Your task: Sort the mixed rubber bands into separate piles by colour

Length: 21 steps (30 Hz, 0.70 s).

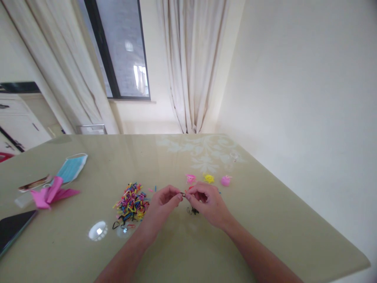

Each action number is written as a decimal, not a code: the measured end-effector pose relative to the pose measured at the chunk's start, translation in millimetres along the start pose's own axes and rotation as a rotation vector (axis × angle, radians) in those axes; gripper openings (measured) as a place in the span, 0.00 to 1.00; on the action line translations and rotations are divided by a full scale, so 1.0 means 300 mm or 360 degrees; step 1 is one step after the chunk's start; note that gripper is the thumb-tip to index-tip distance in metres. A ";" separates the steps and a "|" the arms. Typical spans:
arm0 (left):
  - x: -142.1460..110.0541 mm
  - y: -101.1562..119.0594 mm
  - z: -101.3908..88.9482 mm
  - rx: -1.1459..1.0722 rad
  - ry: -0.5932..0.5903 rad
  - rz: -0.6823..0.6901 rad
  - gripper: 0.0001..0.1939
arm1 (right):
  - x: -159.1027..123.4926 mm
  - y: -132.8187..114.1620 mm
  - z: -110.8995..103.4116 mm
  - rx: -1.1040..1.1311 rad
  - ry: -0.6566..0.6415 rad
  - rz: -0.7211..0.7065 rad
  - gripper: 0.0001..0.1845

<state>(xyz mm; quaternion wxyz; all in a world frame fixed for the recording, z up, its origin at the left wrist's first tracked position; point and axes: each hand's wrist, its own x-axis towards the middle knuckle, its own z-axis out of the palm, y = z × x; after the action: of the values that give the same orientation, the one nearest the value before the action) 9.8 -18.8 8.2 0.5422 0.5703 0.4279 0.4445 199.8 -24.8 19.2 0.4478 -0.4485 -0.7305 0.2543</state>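
Between the fingertips of my left hand (pixel 165 202) and my right hand (pixel 209 202) is a small black rubber band (pixel 183 194), pinched at both ends above the table. Left of my left hand lies a mixed heap of coloured rubber bands (pixel 132 202). A few black bands (pixel 193 211) rest under my right hand. Beyond it sit a small pink pile (pixel 191 179), a yellow pile (pixel 209 178) and a pinkish-purple pile (pixel 226 180). Something red shows partly behind my right fingers.
The glossy table (pixel 265 236) meets a white wall on the right. At the left lie a blue face mask (pixel 71 169), a folded pink paper shape (pixel 53 194), a narrow brown packet (pixel 34 183) and a dark flat device (pixel 14 230). Curtains (pixel 194 59) hang behind.
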 end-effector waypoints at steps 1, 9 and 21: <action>-0.002 0.005 -0.001 -0.0016 -0.0046 -0.0015 0.13 | 0.000 -0.002 -0.003 -0.0010 -0.0023 -0.0009 0.08; 0.036 -0.031 -0.131 0.1312 0.0267 0.0213 0.14 | 0.020 -0.009 -0.098 -0.0036 0.0010 0.0026 0.14; 0.069 -0.055 -0.213 0.2047 0.0160 0.0026 0.13 | 0.026 0.045 -0.132 -0.0532 -0.0453 0.0015 0.14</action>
<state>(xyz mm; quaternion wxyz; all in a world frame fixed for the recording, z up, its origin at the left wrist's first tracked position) -47.6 17.3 -6.2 0.0679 0.7632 0.6294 0.1296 238.8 -12.7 30.5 0.2582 -0.4794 -0.8164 0.1924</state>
